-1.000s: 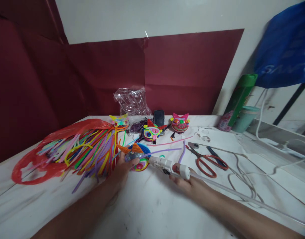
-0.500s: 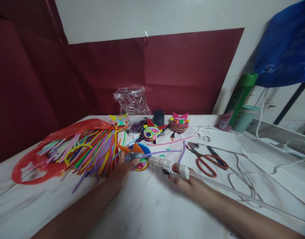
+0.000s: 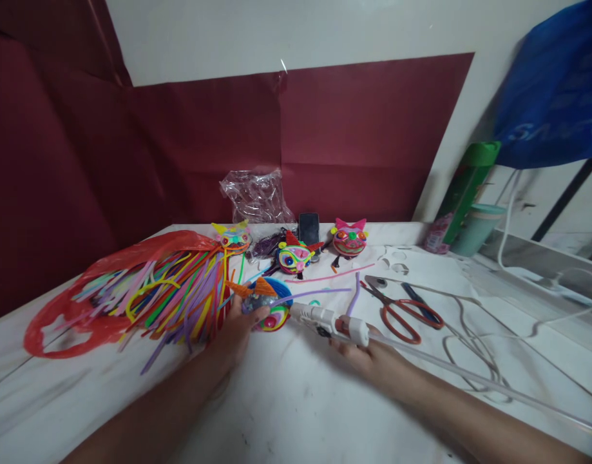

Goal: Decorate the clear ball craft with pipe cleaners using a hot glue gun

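Observation:
My left hand (image 3: 243, 325) is closed around a round craft animal head (image 3: 276, 316), blue and silver with orange ears and a pink-centred eye. A purple pipe cleaner (image 3: 319, 294) reaches from the head out to the right. In my right hand (image 3: 356, 345) is a white hot glue gun (image 3: 327, 322), its nozzle pointing left at the head's right side. Whether the nozzle touches it I cannot tell. A long clear glue stick (image 3: 450, 370) runs out of the gun's back end.
Colourful pipe cleaners (image 3: 180, 296) lie on a red plastic bag (image 3: 44, 335) at left. Behind are finished-looking heads, a red-eared one (image 3: 296, 259) and a pink-eared one (image 3: 350, 238), and a phone (image 3: 309, 227). Orange-handled scissors (image 3: 402, 316) and a cable (image 3: 484, 354) lie at right.
Both hands stay almost in place. The purple pipe cleaner on the head has shifted slightly lower, and the glue gun has moved a touch to the right.

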A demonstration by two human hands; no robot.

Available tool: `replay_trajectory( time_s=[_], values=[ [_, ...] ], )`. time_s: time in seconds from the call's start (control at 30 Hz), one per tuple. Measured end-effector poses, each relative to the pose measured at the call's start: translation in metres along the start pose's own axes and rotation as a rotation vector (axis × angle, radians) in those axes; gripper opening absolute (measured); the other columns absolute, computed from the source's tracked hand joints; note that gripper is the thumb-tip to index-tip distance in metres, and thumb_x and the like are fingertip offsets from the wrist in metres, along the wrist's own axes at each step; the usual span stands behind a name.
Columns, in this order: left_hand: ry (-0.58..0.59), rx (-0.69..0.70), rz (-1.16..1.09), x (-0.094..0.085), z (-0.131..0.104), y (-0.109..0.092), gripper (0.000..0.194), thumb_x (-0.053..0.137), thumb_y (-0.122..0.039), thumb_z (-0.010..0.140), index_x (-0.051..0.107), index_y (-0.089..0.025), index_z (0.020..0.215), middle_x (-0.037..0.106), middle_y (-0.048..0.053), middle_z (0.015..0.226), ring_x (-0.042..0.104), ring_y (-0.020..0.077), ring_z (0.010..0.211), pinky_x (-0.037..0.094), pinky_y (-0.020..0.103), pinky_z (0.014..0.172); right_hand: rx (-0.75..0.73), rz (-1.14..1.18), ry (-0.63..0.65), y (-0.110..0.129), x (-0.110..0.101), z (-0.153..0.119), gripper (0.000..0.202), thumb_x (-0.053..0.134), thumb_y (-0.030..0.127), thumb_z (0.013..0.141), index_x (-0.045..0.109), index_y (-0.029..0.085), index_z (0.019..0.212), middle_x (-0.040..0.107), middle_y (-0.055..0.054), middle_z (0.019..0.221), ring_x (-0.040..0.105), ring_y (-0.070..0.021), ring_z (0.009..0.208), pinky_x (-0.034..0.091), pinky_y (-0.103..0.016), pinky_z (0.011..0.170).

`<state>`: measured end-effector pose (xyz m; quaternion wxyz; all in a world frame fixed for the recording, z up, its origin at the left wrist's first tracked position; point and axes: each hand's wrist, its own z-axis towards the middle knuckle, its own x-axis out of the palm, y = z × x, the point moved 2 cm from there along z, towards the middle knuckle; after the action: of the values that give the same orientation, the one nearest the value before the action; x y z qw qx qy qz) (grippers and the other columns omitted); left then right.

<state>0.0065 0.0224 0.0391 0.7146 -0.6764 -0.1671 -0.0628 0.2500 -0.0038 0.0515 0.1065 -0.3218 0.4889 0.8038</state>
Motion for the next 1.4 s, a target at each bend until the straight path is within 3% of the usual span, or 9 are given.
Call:
replay_trajectory(
  time_s=[0.37, 1.03, 1.4],
  values=[
    [-0.056, -0.008, -0.05, 0.0035, -0.0037, -0.0049, 0.066, 0.079, -0.02, 0.05, 0.057, -0.026, 0.113, 0.071, 0.002, 0.092, 0.066, 0.021, 0.088, 0.048, 0.032, 0.085, 0.026, 0.033, 0.0, -0.0075, 0.0029, -0.0004, 0.018, 0.046, 0.029, 0.083, 0.061, 0.019, 0.083, 0.063, -0.004, 0.077, 0.058, -0.0202, 0.074, 0.047, -0.029, 0.063],
    [-0.034, -0.029, -0.05, 0.0013, -0.0022, -0.0026, 0.07, 0.079, -0.022, 0.053, 0.054, -0.025, 0.119, 0.071, 0.001, 0.098, 0.066, 0.0191, 0.091, 0.049, 0.028, 0.084, 0.046, 0.028, -0.03, -0.0047, 0.0008, -0.0019, 0.016, 0.047, 0.027, 0.082, 0.061, 0.019, 0.08, 0.061, -0.003, 0.071, 0.055, -0.02, 0.068, 0.045, -0.029, 0.057],
    [-0.049, -0.027, -0.051, 0.0011, -0.0016, -0.0019, 0.067, 0.08, -0.021, 0.052, 0.057, -0.026, 0.115, 0.071, 0.003, 0.097, 0.066, 0.0208, 0.09, 0.049, 0.032, 0.084, 0.008, 0.04, -0.011, -0.0044, 0.0004, -0.0013, 0.017, 0.045, 0.028, 0.082, 0.06, 0.019, 0.081, 0.064, -0.004, 0.077, 0.058, -0.0206, 0.074, 0.047, -0.029, 0.063]
  ],
)
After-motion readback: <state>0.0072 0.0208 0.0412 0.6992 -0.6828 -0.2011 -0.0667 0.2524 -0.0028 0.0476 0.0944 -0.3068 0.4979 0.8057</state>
